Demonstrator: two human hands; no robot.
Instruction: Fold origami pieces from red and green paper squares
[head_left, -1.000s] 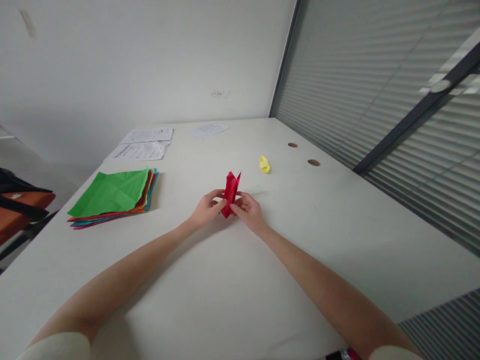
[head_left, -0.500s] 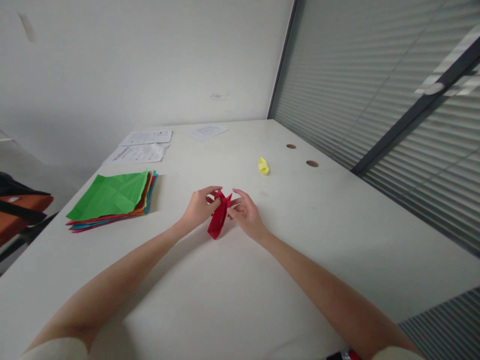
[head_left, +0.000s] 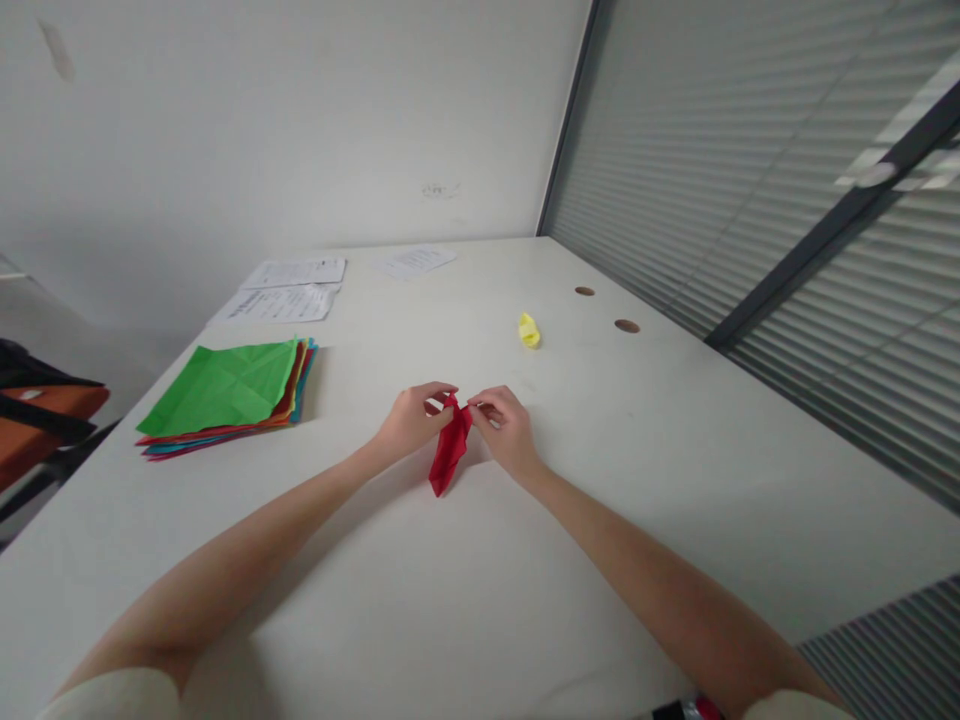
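A folded piece of red paper (head_left: 450, 452) is held between both hands over the white table, its long pointed end hanging down toward me. My left hand (head_left: 417, 415) pinches its upper left edge between thumb and fingers. At the upper right corner, my right hand (head_left: 506, 425) has thumb and fingertips closed on the paper. The fingertips hide part of the top folds.
On the left of the table (head_left: 420, 600) lies a stack of coloured paper sheets (head_left: 225, 388), green on top. A small folded yellow paper piece (head_left: 529, 330) sits beyond my hands. Printed sheets (head_left: 289, 303) lie farther back. Blinds (head_left: 735, 180) line the right side.
My right hand's fingers have closed from a looser, spread pose onto the red paper's upper right corner. The paper has shifted slightly right and toward me.
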